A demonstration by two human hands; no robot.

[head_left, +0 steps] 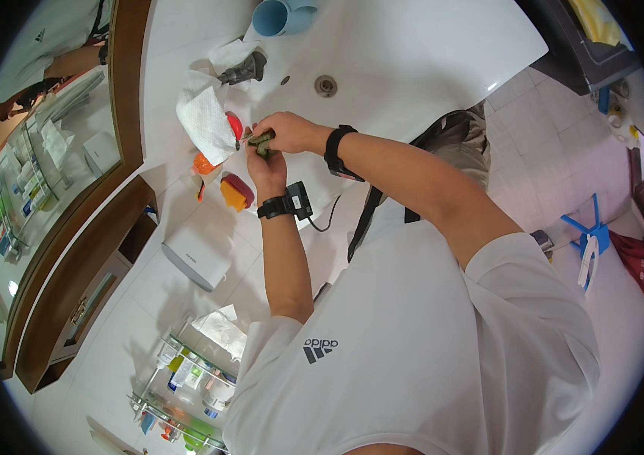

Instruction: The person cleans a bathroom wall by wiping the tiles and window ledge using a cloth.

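Note:
My left hand (268, 173) holds a small, crumpled dark green item (263, 144) over the near left edge of a white washbasin (401, 62). My right hand (292, 133) meets it from the right, its fingertips closed on the same item; its exact kind cannot be told. A thin pale strip shows at the fingertips. Just left of the hands lie a red rounded object (234, 124) and a white paper towel (205, 116). Below the towel are an orange object (204, 164) and a dark red and yellow-orange sponge-like item (236, 192).
A dark grey faucet (245, 69) and blue cup (270, 18) stand at the basin's far left. A white dispenser box (197, 259), glass shelves (185, 369) with bottles and a wood-framed mirror (131, 85) line the left. A blue hook-like stand (592, 236) is at right.

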